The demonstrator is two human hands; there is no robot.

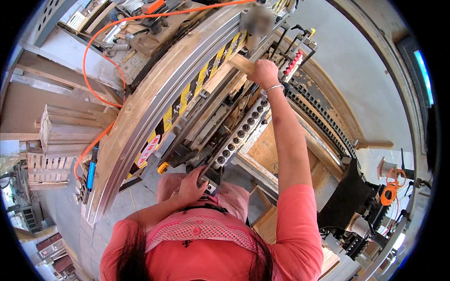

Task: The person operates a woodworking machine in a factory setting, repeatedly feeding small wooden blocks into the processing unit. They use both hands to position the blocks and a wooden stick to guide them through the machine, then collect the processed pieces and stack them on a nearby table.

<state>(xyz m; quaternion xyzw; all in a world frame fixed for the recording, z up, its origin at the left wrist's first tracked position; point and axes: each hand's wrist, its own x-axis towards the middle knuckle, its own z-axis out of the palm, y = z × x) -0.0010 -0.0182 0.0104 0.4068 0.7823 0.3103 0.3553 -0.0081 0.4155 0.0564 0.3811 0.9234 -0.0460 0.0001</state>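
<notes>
My right hand (265, 74) reaches far forward over the machine, its fingers closed round the end of a flat wooden piece (242, 63). That piece lies across the machine bed, next to a light wooden strip (219, 78) beside the yellow-and-black striped edge (202, 75). Close to my waist, my left hand (191, 187) curls over the near end of a metal bar (233, 146) with a row of round dark holes. Part of its grip is hidden behind the fingers.
A long curved wooden-topped rail (140, 100) runs along the left, with an orange hose (85, 61) over it. A blue air gun (92, 169) hangs at its near end. Stacked wood (70, 129) stands left. Right are a black cable chain (323, 117) and a wooden frame (262, 145).
</notes>
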